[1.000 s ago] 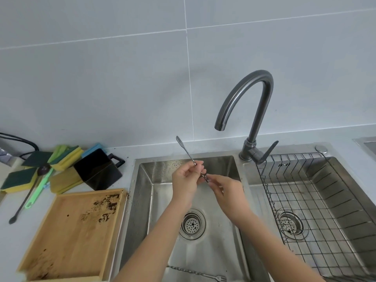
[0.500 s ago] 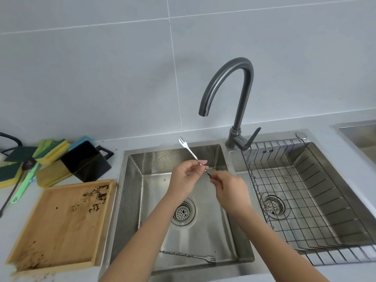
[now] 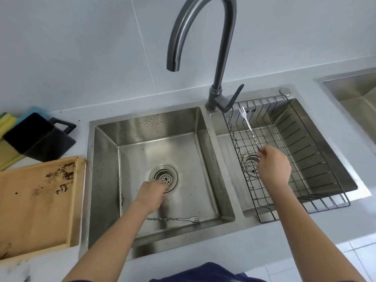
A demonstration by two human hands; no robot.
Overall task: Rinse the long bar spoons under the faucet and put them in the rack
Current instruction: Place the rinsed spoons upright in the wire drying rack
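I find the right hand over the wire rack, which sits in the right basin of the double sink. Its fingers pinch the lower end of a long bar spoon. The twisted stem slants up toward the rack's far left corner, and the forked tip stands just beside the base of the faucet. I cannot tell whether the spoon touches the rack wires.

The left hand is down in the left basin, fingers curled loosely at the near edge of the drain strainer. It grasps nothing I can see. The fingertips are blurred, so I cannot tell whether they touch the strainer.

A second bar spoon lies flat on the floor of the left basin along its near wall, forked end toward the right, partly hidden under the left forearm.

No water shows at the faucet spout.

At the left edge of the worktop I note a wooden tray with dark crumbs near its far right corner. Behind it lies a black cup on its side.
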